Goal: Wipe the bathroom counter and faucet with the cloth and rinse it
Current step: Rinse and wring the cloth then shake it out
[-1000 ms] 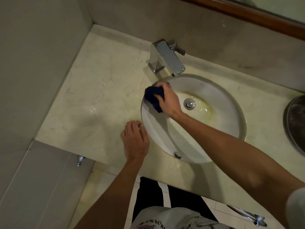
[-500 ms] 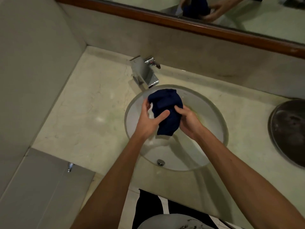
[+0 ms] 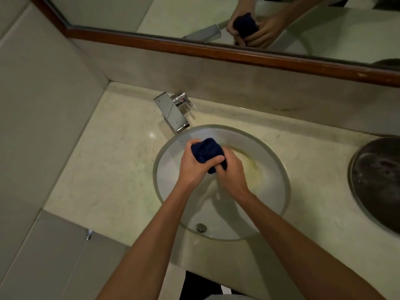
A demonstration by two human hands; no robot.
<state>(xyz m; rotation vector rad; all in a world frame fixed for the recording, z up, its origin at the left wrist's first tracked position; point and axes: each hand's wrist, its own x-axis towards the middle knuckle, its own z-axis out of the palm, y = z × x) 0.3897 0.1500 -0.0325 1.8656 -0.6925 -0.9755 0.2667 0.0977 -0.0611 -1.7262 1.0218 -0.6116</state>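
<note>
Cloth (image 3: 207,153), dark blue and bunched into a wad, sits between our two hands over the middle of the round white basin (image 3: 275,191), at the centre of the frame. Our left hand (image 3: 194,167) has its fingers clenched around the cloth from the left; our right hand (image 3: 231,172) grips the lower part, its fingers curled tight on it. The chrome faucet (image 3: 173,112) stands just above and left of the basin, on the pale marble counter (image 3: 112,161). Along the top, a wood-framed mirror (image 3: 238,54) reflects both hands squeezing the wad. A dark round bowl (image 3: 376,180) lies at the right edge.
</note>
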